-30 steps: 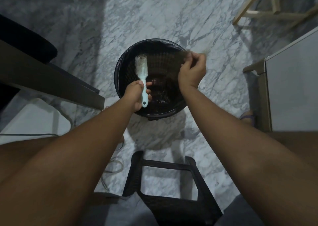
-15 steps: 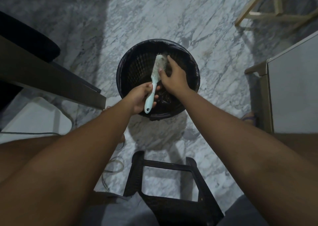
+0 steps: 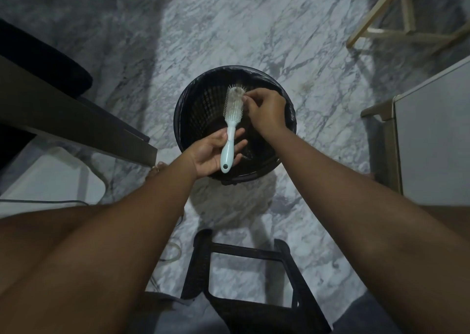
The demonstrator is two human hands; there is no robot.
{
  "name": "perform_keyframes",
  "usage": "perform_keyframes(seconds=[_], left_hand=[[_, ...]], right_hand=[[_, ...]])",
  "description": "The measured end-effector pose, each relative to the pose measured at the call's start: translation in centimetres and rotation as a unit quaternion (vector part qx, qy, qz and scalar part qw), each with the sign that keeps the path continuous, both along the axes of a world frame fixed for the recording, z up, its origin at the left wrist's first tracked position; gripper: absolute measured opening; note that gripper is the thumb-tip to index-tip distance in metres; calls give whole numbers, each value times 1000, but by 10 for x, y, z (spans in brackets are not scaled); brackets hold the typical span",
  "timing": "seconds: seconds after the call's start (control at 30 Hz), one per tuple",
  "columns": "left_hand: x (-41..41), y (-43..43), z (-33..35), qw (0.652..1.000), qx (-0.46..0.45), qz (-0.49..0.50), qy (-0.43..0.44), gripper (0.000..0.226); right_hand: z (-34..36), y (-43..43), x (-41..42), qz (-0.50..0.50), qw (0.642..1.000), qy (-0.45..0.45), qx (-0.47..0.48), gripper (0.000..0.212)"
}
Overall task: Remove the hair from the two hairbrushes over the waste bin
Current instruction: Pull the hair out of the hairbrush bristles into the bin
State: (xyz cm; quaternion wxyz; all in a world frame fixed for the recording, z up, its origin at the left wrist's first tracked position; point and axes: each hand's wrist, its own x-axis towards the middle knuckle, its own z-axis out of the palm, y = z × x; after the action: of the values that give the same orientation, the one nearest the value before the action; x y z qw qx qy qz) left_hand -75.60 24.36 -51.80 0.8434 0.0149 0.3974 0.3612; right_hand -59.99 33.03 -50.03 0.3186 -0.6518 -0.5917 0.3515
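Note:
A pale blue hairbrush (image 3: 230, 130) with white bristles and a tuft of hair near its tip is held over the black waste bin (image 3: 288, 110). My left hand (image 3: 211, 153) holds its handle in a loose palm-up grip. My right hand (image 3: 265, 111) is at the right side of the brush head, its fingertips pinching the hair among the bristles. Dark hair lies in the bottom of the bin. Only one hairbrush is in view.
A black stool (image 3: 244, 270) stands just below me on the marble floor (image 3: 229, 28). A dark table edge (image 3: 76, 120) is at the left, a white cabinet (image 3: 432, 140) at the right, and a wooden frame (image 3: 396, 21) at the top right.
My right hand came back from the bin's right rim to the brush head and now pinches the hair near its tip. My left hand loosened and turned palm-up under the handle.

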Motion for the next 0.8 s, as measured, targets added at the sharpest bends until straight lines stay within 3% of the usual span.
perform_keyframes(seconds=[0.13,0.3,0.37,0.43,0.5,0.6,0.63,0.7,0.8], left_hand=[[3,-2,0,1000,-17,3,15,41],[3,-3,-3,993,-58,90,50,45],[1,-4,-4,992,-55,92,63,45],[-1,-4,-3,993,-49,80,71,43],[-2,-3,-1,994,-41,69,74,42],[-2,-3,2,995,-30,54,78,40],[-3,-3,2,995,-26,49,79,39],[-4,-3,2,996,-18,36,79,39],[-5,-4,0,997,-7,12,80,38]], right_hand=[[11,9,2,-22,997,42,54,12],[30,20,7,-77,980,96,158,13],[30,21,8,-93,979,91,159,13],[25,18,13,-77,992,22,93,12],[18,13,19,-1,994,-91,-54,14],[18,-1,23,146,926,-257,-236,25],[17,-3,22,163,918,-266,-246,28],[13,-5,20,152,937,-226,-219,41],[8,-1,13,79,980,-55,-172,68]])
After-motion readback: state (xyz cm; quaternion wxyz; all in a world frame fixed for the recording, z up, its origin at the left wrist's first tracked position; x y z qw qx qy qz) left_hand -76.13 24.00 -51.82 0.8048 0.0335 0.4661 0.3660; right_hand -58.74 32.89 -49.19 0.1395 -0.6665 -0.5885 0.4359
